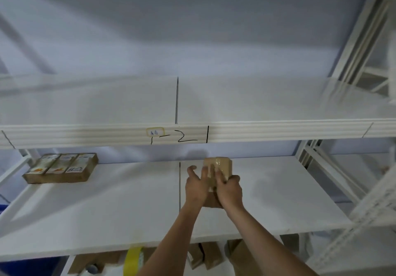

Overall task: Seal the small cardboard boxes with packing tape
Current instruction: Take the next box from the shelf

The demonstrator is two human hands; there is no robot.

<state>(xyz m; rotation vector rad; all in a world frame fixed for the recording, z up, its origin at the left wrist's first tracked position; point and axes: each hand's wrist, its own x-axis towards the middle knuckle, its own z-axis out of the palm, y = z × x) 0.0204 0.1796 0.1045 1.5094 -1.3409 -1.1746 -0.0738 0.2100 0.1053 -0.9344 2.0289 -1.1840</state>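
Apparently already taped, the small glossy brown cardboard box (218,169) sits on the white shelf board (107,207), right hand (229,187) gripping it, left hand (196,184) spread alongside; next, release it.

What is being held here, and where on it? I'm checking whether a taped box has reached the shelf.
A small cardboard box; the right hand grips its near right side, the left hand touches its left side.
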